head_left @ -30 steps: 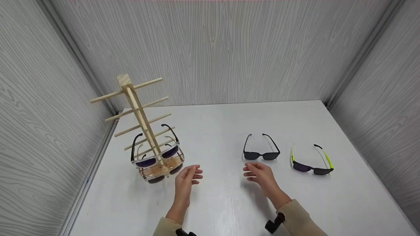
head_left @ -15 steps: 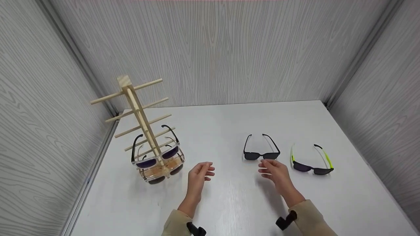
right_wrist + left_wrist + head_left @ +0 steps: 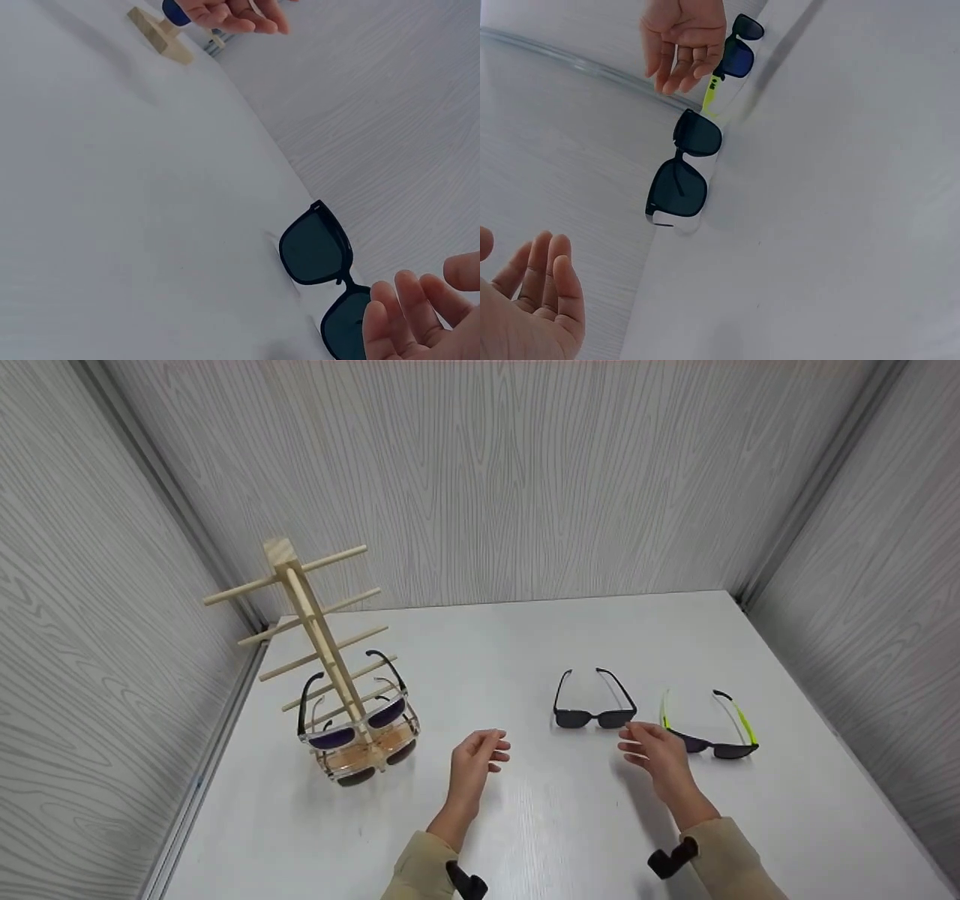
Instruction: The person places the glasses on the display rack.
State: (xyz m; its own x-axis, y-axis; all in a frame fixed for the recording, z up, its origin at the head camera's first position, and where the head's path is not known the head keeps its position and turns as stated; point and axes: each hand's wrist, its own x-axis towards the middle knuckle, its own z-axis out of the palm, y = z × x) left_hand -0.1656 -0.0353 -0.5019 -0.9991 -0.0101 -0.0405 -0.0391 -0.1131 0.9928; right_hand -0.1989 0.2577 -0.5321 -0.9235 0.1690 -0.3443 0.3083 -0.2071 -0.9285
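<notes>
Both hands hover above the white table with loosely bent fingers, holding nothing. In the head view my left hand [image 3: 471,769] is between the wooden display rack and the black sunglasses [image 3: 574,719]. These lie on the table with their temples unfolded toward the back. My right hand [image 3: 661,756] is at their right lens, in front of the second sunglasses [image 3: 735,751], which have neon-yellow temples. It hides part of that pair's left lens. The left wrist view shows the black sunglasses [image 3: 679,187] between the two hands; in the right wrist view my right-hand fingers [image 3: 409,307] overlap one lens.
A wooden display rack [image 3: 319,630] with several crossbars stands at the left. Its lower bars bear stacked sunglasses, the upper pair with clear rims and dark temples [image 3: 332,737]. Grey wood-grain panels [image 3: 480,480] enclose the table [image 3: 480,660] at the back and sides.
Both hands have moved right: the left away from the rack, the right from before the black sunglasses to the neon-yellow pair. The sunglasses and rack stay put; the head view shifts slightly.
</notes>
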